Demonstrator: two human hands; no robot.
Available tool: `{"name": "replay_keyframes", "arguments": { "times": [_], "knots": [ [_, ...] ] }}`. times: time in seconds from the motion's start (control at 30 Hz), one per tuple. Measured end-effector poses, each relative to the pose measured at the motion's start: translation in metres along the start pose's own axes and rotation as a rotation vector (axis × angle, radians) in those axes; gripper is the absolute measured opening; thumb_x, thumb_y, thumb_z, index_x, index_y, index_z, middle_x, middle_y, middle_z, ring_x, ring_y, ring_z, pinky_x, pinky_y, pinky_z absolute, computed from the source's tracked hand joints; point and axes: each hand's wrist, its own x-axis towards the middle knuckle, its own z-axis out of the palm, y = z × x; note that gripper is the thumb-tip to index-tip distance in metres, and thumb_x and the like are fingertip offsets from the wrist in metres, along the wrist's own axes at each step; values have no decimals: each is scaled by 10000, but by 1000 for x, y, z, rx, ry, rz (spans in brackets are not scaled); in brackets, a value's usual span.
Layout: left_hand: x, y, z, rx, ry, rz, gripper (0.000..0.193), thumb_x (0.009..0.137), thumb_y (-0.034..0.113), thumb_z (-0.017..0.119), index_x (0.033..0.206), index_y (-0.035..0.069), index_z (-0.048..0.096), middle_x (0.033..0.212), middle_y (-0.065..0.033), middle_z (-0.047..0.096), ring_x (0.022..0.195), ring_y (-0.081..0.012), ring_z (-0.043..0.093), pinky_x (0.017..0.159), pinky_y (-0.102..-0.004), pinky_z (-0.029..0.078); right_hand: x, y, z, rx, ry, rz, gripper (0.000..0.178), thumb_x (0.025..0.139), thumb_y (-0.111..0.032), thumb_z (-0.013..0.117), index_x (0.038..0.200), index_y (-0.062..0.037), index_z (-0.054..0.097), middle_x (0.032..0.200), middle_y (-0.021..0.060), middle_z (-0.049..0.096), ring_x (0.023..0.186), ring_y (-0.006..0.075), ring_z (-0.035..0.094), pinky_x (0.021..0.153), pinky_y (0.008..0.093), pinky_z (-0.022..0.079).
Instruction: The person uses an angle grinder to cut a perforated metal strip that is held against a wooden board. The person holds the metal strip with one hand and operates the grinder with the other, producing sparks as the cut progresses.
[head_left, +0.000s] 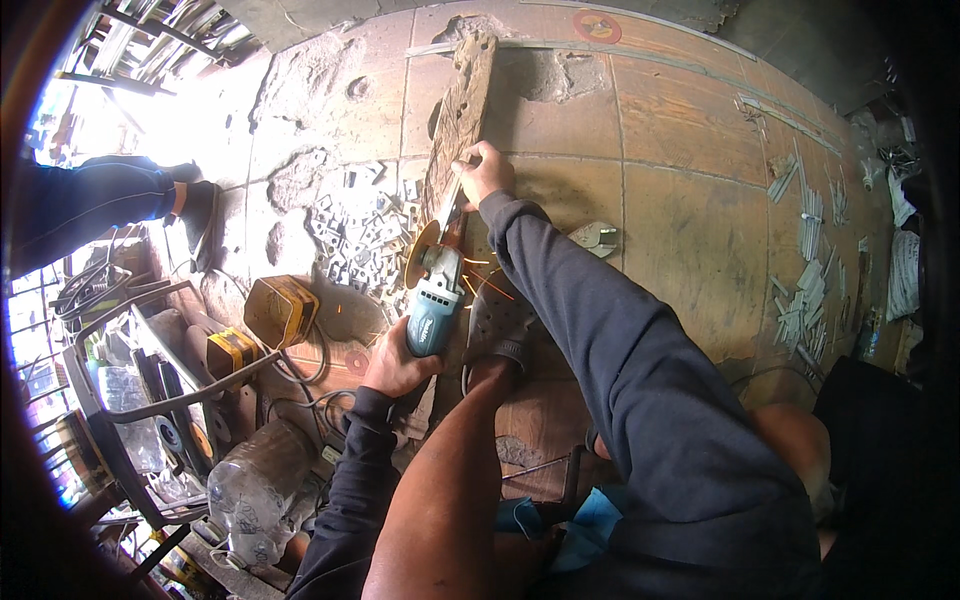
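My left hand (398, 365) is wrapped round the teal body of an angle grinder (433, 312). The grinder's thin tan disc (420, 252) stands against the near end of a light metal strip (450, 205), and orange sparks fly from there. Closed fingers of my right hand (486, 172) pinch that strip over a worn wooden plank (462, 105). The plank runs away from me along the floor. Beside the disc lies a heap of small cut metal pieces (362, 232). My shoe (500, 318) is just right of the grinder, near the sparks.
At left stand yellow-and-black containers (283, 312), a metal frame (180, 408) with discs, and a clear plastic jug (258, 490). Cables curl nearby. Another person's leg (110, 203) is at far left. Loose metal strips (810, 290) lie on the tiled floor at right.
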Motion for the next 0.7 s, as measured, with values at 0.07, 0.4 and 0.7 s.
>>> {"name": "replay_keyframes", "arguments": {
  "times": [0.07, 0.4, 0.7],
  "knots": [
    [0, 0, -1, 48, 11, 3, 723, 678, 212, 895, 1307, -47, 649, 1090, -139, 746, 970, -229, 694, 918, -384, 559, -1, -2, -1, 10, -6, 10, 304, 933, -192, 832, 1175, -97, 674, 1112, 144, 746, 893, 292, 777, 565, 480, 699],
    [3, -6, 1, 15, -20, -40, 728, 685, 183, 899, 1318, -59, 634, 1110, -129, 737, 997, -208, 683, 934, -370, 556, -3, -4, -4, 40, -30, 39, 301, 940, -195, 827, 1184, -93, 683, 1120, 151, 745, 897, 301, 779, 564, 475, 700],
    [3, -1, -1, 65, -10, -11, 723, 679, 199, 898, 1314, -44, 649, 1105, -141, 750, 983, -229, 696, 931, -380, 558, -14, -17, -11, 77, -53, 86, 308, 943, -196, 827, 1190, -86, 680, 1157, 141, 737, 927, 303, 778, 564, 467, 704]
  ]
}}
